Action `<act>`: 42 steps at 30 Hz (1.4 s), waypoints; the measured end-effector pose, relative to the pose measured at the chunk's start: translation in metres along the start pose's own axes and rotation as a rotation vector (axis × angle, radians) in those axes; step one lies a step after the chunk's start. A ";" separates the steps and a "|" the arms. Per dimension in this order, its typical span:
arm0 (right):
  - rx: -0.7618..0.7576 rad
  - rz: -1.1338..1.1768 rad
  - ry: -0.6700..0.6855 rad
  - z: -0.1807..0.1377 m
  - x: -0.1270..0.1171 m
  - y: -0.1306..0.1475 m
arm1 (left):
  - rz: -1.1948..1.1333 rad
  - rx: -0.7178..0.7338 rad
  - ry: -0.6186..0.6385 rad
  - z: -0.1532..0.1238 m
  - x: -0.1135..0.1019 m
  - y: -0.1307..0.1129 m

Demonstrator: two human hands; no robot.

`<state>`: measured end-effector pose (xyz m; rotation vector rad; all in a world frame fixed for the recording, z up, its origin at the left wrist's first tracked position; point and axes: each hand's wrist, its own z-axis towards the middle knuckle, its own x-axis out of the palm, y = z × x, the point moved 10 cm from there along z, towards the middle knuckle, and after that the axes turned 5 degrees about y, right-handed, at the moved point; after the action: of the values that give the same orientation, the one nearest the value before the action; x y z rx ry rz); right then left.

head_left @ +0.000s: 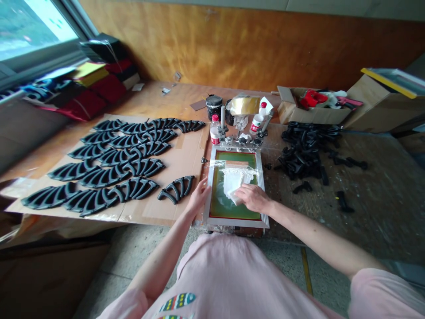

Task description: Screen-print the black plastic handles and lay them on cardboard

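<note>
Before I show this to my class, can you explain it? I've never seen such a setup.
There is one picture, taken from a camera on the worker's head, looking forward and down. Two bare hands do the work. The right hand holds the near end of a white, cloth-like piece over a green screen in a metal frame. The left hand is at the frame's left edge. Further left, black curved parts lie in rows on cardboard; to the right is a loose black pile.
</note>
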<state>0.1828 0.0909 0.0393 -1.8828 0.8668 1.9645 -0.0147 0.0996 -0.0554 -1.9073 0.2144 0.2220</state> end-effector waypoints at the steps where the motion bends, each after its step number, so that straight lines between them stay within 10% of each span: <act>1: -0.017 0.024 0.015 0.000 -0.002 -0.001 | 0.001 0.001 -0.002 0.000 0.000 0.001; 14: 0.034 -0.015 -0.143 -0.008 0.005 0.008 | -0.067 -0.009 0.016 0.003 0.003 0.006; 21: 0.466 0.134 -0.302 0.033 -0.077 -0.084 | -0.154 0.016 0.088 -0.006 -0.004 -0.026; 26: 0.674 0.076 -0.565 -0.023 -0.119 -0.152 | -0.300 0.126 0.039 -0.010 -0.021 -0.091; 34: 0.592 -0.047 -0.211 -0.029 0.000 -0.107 | -0.546 0.403 0.009 0.023 -0.033 -0.206; 38: 0.656 0.050 -0.048 -0.012 0.038 -0.077 | -0.613 0.266 -0.045 0.015 -0.010 -0.161; 42: 0.668 0.113 -0.205 -0.006 0.024 -0.039 | -0.548 -0.249 0.348 -0.039 0.086 -0.055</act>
<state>0.2082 0.1127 0.0071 -1.2509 1.3703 1.5977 0.0839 0.0775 -0.0144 -2.1647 -0.1157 -0.4736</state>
